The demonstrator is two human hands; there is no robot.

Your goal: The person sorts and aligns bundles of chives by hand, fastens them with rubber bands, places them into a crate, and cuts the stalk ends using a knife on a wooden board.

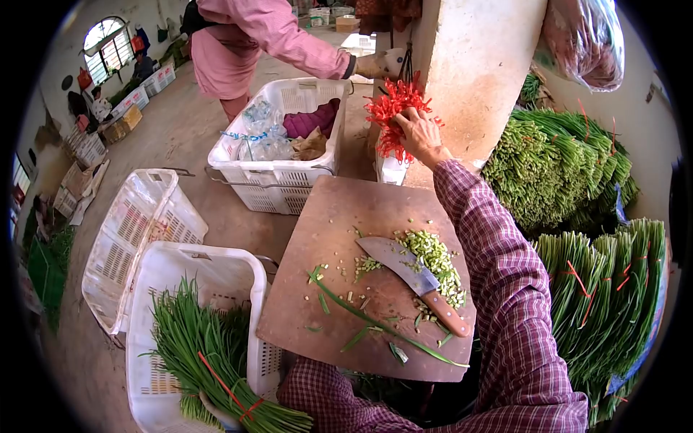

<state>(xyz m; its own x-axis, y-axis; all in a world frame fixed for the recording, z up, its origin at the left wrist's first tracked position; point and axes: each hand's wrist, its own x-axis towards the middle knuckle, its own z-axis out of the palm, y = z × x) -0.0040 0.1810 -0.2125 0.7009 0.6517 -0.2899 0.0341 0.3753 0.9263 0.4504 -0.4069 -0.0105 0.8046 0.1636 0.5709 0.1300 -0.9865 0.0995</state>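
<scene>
My right hand [420,136] is stretched forward, its fingers closed into a thick bunch of red ties [390,115] hanging beside the pillar. Of my left arm only the plaid sleeve [325,393] shows at the bottom; the hand itself is hidden. In front of me a brown cutting board [317,238] carries a broad knife [404,267] with a wooden handle. Chopped green stem ends [433,252] lie around the blade, with a few loose stalks nearer me. A bunch of long green stalks [195,339], bound with a red tie, leans out of the white basket at left.
White plastic baskets [162,260] stand left of the board. A farther basket [271,169] holds clear plastic and purple cloth. Another person [281,36] in pink reaches toward the pillar [476,79]. Tied green bundles [599,281] are stacked at right, below a hanging plastic bag [581,43].
</scene>
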